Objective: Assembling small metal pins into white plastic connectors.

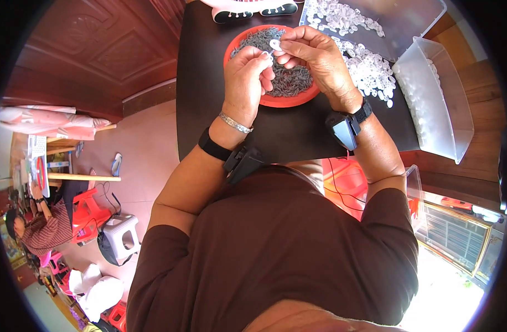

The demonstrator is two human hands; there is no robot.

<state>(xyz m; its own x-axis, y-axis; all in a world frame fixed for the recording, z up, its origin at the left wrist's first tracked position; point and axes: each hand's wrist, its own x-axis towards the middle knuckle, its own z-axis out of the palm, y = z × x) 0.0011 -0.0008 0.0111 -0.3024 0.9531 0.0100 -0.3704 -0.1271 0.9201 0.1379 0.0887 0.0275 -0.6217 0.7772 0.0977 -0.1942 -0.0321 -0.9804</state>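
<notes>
Both my hands meet above a round red basin (289, 102) filled with small grey screw-like pieces (289, 83). My right hand (319, 58) pinches a small white oval plastic piece (274, 44) between thumb and fingertips. Close beside it, my left hand (247, 74) is closed, its thumb and forefinger on another tiny white piece (268, 56). Whether the two pieces touch is too small to tell. A loose heap of similar white plastic pieces (370, 72) lies on the dark table just right of my right hand.
A clear plastic bin (414, 25) lies at the far right with white pieces spilling from it. Nearer, another translucent bin (455, 105) holds white pieces. Pink-and-black shoe-like objects (253, 8) sit at the far edge. Left, a person (43, 224) works near a grey stool (119, 235).
</notes>
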